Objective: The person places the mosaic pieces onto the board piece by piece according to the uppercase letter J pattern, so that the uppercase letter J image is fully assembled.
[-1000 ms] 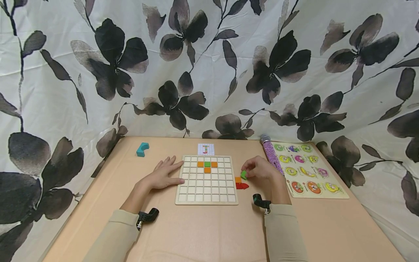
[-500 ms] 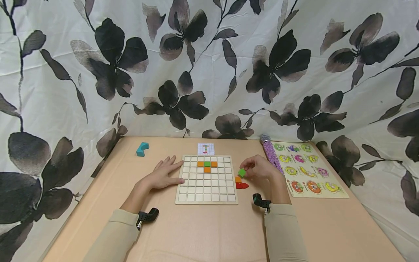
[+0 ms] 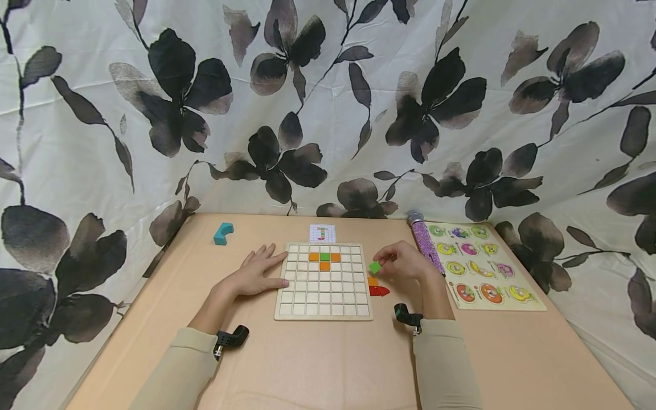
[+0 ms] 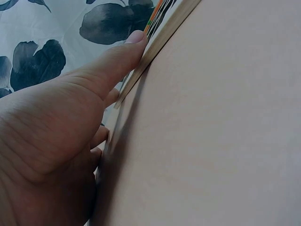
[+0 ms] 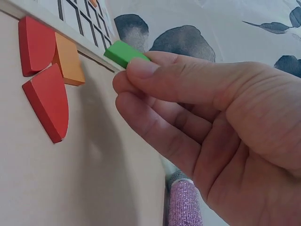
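Wooden table [image 3: 307, 364], gridded board [image 3: 323, 286] lying flat on it. Left hand [image 3: 254, 273] has its fingers spread, thumb and a fingertip on the board's left edge. Right hand [image 3: 407, 263] is up beside the right edge, near two red blocks [image 5: 49, 101] and an orange block [image 5: 69, 61], thumb and finger pinching a little green block [image 5: 123, 52] off the table (one green square [image 3: 325, 257], three orange squares [image 3: 325, 266] sit in the grid).

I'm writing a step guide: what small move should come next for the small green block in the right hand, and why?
Probably carry the small green block onto the pale wooden grid board, into the cell below the lower square orange block: the right hand pinches it beside the board, that cell is bare, and the left hand touches the board's left edge.
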